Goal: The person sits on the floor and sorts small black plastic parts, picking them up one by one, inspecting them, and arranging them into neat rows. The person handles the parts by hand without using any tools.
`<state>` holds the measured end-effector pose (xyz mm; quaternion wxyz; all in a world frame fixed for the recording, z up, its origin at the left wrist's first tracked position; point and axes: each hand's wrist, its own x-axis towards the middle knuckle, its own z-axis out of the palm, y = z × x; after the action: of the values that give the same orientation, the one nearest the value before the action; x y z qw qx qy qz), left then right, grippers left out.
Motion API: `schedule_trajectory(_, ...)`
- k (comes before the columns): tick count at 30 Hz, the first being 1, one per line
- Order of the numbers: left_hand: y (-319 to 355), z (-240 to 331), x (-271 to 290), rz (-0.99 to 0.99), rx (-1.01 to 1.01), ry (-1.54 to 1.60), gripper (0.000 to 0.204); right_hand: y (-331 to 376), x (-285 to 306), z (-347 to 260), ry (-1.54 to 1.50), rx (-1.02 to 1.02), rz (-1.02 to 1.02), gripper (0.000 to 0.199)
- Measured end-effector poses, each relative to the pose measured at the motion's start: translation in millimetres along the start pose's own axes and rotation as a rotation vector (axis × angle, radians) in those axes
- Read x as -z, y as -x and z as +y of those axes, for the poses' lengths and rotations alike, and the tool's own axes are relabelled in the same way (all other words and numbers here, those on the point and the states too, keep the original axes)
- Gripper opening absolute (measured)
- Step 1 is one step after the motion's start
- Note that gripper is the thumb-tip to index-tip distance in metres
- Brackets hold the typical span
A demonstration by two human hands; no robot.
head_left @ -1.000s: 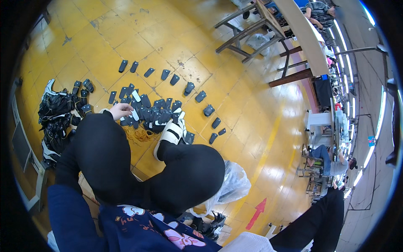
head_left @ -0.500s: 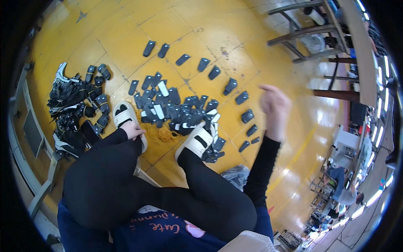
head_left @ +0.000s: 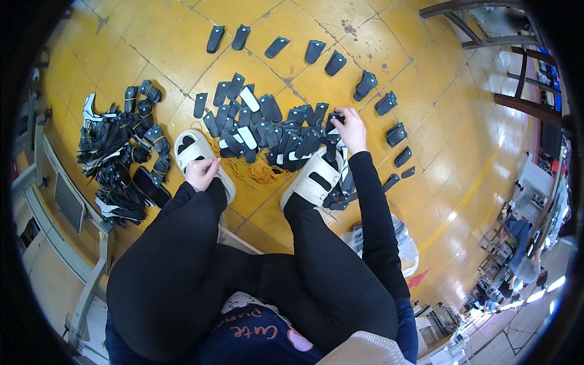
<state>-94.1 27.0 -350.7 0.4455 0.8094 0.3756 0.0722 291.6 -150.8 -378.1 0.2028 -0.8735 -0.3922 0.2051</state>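
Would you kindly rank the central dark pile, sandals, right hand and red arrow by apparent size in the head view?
Central dark pile
Left sandal and right sandal, too alike to rank
Right hand
Red arrow

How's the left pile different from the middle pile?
The left pile is strappy and tangled; the middle pile is mostly small flat tabs. The left pile has tied bundles; the middle pile looks mostly loose. The right hand is at the middle pile's edge, not at the left pile. Both are mostly dark, with some white.
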Motion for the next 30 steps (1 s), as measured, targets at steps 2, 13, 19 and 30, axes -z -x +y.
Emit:
schedule_trajectory(2,-3,-1,0,-0.008,0.003,0.008,0.029,5,-5,-8,0.102,-0.064,-0.004,0.035)
schedule_trajectory(13,-10,-7,-1,-0.089,0.048,0.003,0.028,4,-14,0,0.108,-0.176,-0.033,0.027)
schedule_trajectory(19,-12,-7,0,-0.127,0.058,0.003,0.029,1,-10,1,-0.237,-0.27,0.056,0.026)
schedule_trajectory(30,-13,-1,3,-0.125,0.06,0.032,0.029,-27,1,5,-0.773,-0.388,0.115,0.037)
